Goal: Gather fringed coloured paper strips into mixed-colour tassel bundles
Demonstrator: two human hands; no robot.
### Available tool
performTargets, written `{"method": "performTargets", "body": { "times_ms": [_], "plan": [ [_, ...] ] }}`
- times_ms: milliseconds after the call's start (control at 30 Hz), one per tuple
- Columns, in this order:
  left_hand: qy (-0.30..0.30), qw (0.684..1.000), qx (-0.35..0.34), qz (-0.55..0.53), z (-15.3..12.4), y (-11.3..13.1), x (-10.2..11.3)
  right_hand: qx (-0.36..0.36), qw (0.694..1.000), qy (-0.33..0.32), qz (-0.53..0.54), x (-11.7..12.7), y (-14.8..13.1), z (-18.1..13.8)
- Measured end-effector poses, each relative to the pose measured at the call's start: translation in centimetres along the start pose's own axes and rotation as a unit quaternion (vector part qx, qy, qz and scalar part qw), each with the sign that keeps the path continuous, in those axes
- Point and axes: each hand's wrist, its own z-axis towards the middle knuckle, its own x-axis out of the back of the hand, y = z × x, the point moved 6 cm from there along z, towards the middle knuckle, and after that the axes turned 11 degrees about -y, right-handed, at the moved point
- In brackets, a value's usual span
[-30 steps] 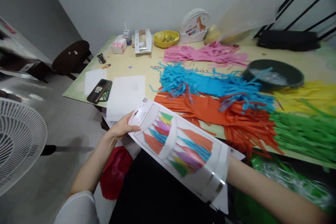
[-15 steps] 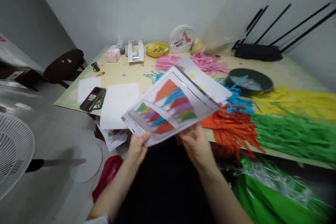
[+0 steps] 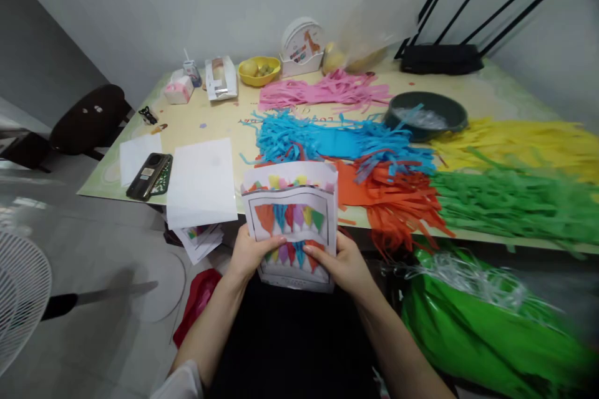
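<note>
2-handed grip (image 3: 251, 254) on flat rectangular printed packet (image 3: 291, 225), shaggy blue fringe (image 3: 339, 142)

Between the left hand (image 3: 250, 252) and right hand (image 3: 346, 262), a packet (image 3: 291, 218) is at the near edge of the desk (image 3: 505, 96). Left lie a sheet (image 3: 203, 184), then a phone (image 3: 150, 176). Far right stands a router (image 3: 442, 59), a basin (image 3: 444, 106) nearer.

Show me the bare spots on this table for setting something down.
Bare tabletop lies between the white packet, the large white sheet and the blue fringe; another patch lies between the router and the yellow fringe. Crowded: front right, under orange fringe and green fringe.
</note>
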Motion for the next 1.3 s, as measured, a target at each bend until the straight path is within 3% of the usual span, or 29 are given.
{"method": "performTargets", "body": {
  "times_ms": [133, 300, 400, 467, 567, 633, 767, 867, 1167, 1300],
  "plan": [
    [0.046, 0.999, -0.004, 0.022, -0.2, -0.8, -0.6, 0.006, 1.000, 0.007, 0.010, 0.0, 0.9, -0.5],
    [-0.032, 0.998, 0.041, 0.022, -0.4, -1.8, -0.5, -0.020, 0.997, 0.063, 0.051, -0.7, 3.2, -1.9],
    [-0.012, 0.997, 0.068, 0.037, -0.8, -3.1, 0.3, -0.030, 0.997, 0.046, 0.061, -1.4, 3.7, -2.4],
    [-0.003, 0.995, 0.076, 0.064, -1.3, -4.0, 0.6, -0.002, 0.992, 0.101, 0.076, -0.3, 3.2, -2.4],
    [-0.054, 0.990, 0.086, 0.094, -1.9, -5.0, 0.0, 0.053, 0.965, 0.247, 0.067, 2.6, 2.0, -2.6],
    [-0.084, 0.989, 0.084, 0.089, -2.0, -5.1, -0.4, 0.057, 0.956, 0.282, 0.050, 3.6, 1.6, -2.5],
    [-0.015, 0.999, -0.014, 0.039, -1.1, -2.8, 0.6, 0.028, 0.959, 0.272, 0.079, 3.3, 2.1, -2.6],
    [0.021, 0.994, -0.084, 0.059, -0.2, -1.0, 1.0, 0.008, 0.960, 0.264, 0.087, 3.0, 2.7, -3.1],
    [0.042, 0.989, -0.037, 0.140, -0.3, -1.2, 1.5, -0.019, 0.974, 0.225, 0.027, 3.8, 2.6, -4.5],
    [0.035, 0.985, -0.047, 0.162, -0.7, -0.2, 1.5, -0.007, 0.976, 0.217, 0.028, 4.2, 2.2, -4.5]
  ]
}}
